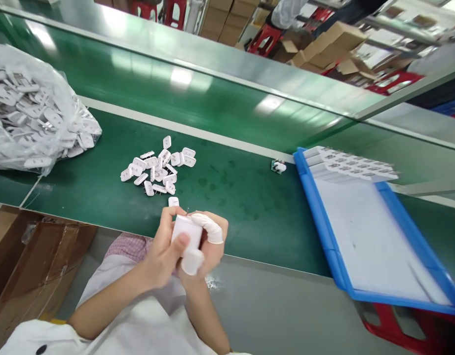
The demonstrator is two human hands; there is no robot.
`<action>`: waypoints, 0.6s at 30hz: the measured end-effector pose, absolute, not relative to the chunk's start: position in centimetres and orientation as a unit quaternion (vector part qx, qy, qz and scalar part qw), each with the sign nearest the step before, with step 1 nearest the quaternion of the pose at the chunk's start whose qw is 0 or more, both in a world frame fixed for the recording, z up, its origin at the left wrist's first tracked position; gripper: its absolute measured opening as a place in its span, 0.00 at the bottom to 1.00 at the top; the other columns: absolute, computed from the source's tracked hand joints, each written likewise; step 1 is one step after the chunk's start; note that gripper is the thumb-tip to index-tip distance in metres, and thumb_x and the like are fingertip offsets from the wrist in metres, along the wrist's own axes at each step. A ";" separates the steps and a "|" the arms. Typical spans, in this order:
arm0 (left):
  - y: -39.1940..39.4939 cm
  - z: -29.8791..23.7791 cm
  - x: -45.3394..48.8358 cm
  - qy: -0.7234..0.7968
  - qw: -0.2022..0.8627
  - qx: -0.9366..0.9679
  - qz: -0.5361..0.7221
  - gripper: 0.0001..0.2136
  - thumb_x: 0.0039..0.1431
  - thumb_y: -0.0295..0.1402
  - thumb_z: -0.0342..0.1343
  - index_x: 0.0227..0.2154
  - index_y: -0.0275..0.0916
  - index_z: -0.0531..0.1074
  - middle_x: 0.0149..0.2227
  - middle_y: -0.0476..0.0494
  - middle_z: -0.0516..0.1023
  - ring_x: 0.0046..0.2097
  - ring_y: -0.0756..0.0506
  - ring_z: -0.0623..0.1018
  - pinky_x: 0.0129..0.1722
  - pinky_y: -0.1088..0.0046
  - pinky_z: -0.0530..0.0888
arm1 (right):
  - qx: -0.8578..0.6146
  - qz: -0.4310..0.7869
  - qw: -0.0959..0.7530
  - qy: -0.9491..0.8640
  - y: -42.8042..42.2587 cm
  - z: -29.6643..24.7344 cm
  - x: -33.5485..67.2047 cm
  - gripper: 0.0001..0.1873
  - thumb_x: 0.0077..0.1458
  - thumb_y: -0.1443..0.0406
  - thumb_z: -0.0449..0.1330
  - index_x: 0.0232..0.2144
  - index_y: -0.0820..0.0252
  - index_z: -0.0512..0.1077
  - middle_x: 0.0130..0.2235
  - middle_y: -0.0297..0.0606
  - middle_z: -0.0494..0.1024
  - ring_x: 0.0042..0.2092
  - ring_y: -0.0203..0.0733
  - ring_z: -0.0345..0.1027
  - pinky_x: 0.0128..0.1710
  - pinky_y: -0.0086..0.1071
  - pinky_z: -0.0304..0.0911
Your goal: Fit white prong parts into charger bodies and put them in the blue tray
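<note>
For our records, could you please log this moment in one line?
left hand: holding block; right hand: holding block; pieces: on table

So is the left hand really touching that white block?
Touching. The head view shows the left hand gripping the white block, its thumb laid across the near face.

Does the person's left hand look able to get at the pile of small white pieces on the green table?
Probably yes: the pile lies just beyond the left hand, with nothing blocking the way. That hand is holding a white block, though, so it would likely need to let go first.
</note>
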State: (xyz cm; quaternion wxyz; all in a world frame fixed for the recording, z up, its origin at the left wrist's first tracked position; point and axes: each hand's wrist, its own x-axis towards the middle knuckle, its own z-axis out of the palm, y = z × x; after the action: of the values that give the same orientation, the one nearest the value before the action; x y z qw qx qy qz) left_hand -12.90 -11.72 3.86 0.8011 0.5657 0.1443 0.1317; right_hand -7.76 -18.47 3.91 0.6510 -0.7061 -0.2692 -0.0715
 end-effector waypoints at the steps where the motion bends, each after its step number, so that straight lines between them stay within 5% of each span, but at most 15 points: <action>1: -11.7 4.0 -13.0 0.123 0.772 0.611 0.124 0.24 0.62 0.54 0.48 0.50 0.44 0.51 0.38 0.45 0.69 0.35 0.47 0.72 0.31 0.71 0.70 | -0.704 -0.070 0.659 -0.255 -18.6 4.0 -7.5 0.16 0.59 0.51 0.53 0.43 0.53 0.68 0.41 0.41 0.65 0.41 0.48 0.64 0.39 0.43 0.63; 6: -9.8 5.6 -13.8 0.035 0.492 0.861 0.122 0.28 0.55 0.51 0.60 0.51 0.41 0.57 0.49 0.38 0.68 0.49 0.38 0.69 0.46 0.61 0.69 | -0.668 0.008 0.697 -0.261 -20.0 4.2 -5.8 0.22 0.64 0.52 0.42 0.37 0.54 0.72 0.37 0.40 0.69 0.36 0.44 0.66 0.34 0.39 0.63; 10: -8.3 6.3 -13.7 -0.021 0.319 0.930 0.181 0.17 0.55 0.46 0.59 0.35 0.38 0.65 0.35 0.42 0.70 0.38 0.40 0.68 0.39 0.62 0.68 | -0.657 0.056 0.697 -0.282 -20.4 3.2 -5.6 0.22 0.65 0.53 0.42 0.35 0.55 0.72 0.34 0.38 0.70 0.35 0.43 0.67 0.33 0.38 0.62; 13: -7.5 5.8 -13.2 -0.026 0.353 0.917 0.187 0.18 0.53 0.50 0.56 0.27 0.39 0.62 0.25 0.48 0.64 0.29 0.45 0.63 0.30 0.66 0.62 | -0.639 0.098 0.705 -0.293 -20.3 3.0 -5.8 0.24 0.62 0.48 0.45 0.37 0.56 0.72 0.36 0.39 0.68 0.35 0.43 0.66 0.32 0.37 0.63; 18: -6.6 4.7 -12.0 0.037 0.608 0.789 0.081 0.28 0.53 0.62 0.50 0.27 0.37 0.64 0.27 0.49 0.66 0.30 0.47 0.64 0.29 0.70 0.60 | -0.692 0.108 0.654 -0.285 -20.4 4.1 -5.5 0.22 0.61 0.49 0.49 0.45 0.57 0.69 0.36 0.38 0.67 0.34 0.41 0.65 0.31 0.35 0.63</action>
State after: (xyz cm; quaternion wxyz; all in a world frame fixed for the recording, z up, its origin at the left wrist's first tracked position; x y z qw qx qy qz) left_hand -11.98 -6.61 4.73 0.6078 0.7891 0.0372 0.0812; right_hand -5.50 -20.37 4.08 0.6539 -0.6925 -0.2850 0.1080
